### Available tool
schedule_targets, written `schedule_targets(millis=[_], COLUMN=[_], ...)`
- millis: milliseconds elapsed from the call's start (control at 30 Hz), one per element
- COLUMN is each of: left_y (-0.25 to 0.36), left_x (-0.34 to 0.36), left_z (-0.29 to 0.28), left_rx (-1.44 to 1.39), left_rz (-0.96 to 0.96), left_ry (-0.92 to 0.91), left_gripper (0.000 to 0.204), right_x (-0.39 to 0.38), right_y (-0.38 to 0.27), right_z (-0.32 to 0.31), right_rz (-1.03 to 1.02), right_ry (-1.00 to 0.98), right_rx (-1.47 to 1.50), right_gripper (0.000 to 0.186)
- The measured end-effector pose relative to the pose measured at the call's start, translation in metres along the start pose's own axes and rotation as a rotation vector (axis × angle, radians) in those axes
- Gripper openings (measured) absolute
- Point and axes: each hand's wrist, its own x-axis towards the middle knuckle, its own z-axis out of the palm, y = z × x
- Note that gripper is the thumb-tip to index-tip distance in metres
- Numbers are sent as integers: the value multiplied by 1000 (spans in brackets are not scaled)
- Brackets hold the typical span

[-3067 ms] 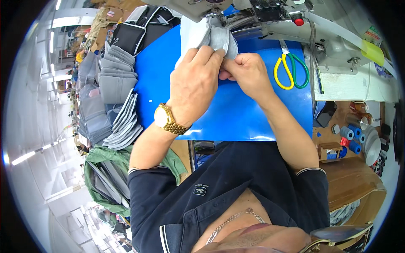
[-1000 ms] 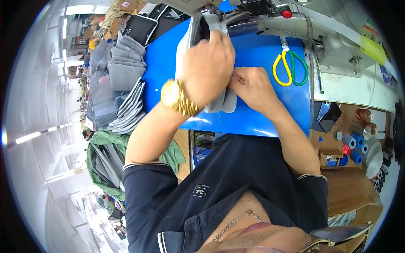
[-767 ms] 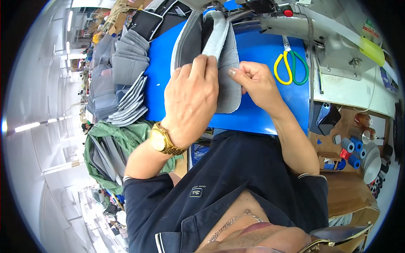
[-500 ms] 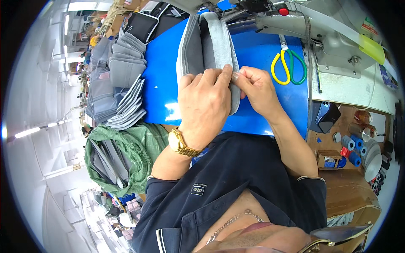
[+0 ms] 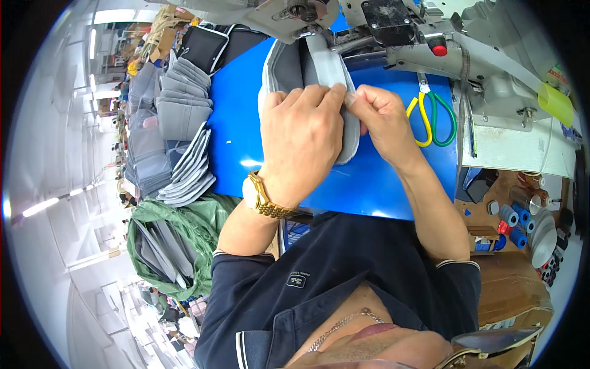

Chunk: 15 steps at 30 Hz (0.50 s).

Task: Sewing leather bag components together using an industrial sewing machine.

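A long grey padded fabric piece [image 5: 284, 69] with a pale strip along its right side lies under the sewing machine [image 5: 301, 11], its far end at the needle area. My left hand [image 5: 302, 126], with a gold watch at the wrist, rests over its near half, fingers together and bent down onto it. The forefinger touches the pale strip. At the right edge, my right hand [image 5: 382, 117] pinches the fabric between thumb and curled fingers. The fingertips of both hands almost meet. Part of the piece is hidden beneath my left hand.
Scissors [image 5: 434, 117] with yellow and green handles lie right of my right hand on the blue work surface [image 5: 236, 117]. Grey fabric pieces [image 5: 184, 98] are stacked at the left, above a green sack [image 5: 212, 215]. Thread spools [image 5: 521, 216] stand at the right.
The view has shifted, with more of the sewing machine now showing at the top. Both hands keep their hold and stay close together at the fabric's right edge.
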Motion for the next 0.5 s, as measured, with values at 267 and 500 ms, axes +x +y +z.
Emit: schedule_targets(millis=[267, 500], left_y=[-26, -30], left_x=[28, 38], left_z=[14, 24], left_rx=[24, 115], left_rz=[42, 66], left_ry=[-8, 12], left_gripper=[22, 19], right_x=[35, 17], right_y=[0, -16], right_z=[2, 1], right_rz=[36, 54], right_ry=[65, 53], right_rx=[-15, -512], right_gripper=[30, 33])
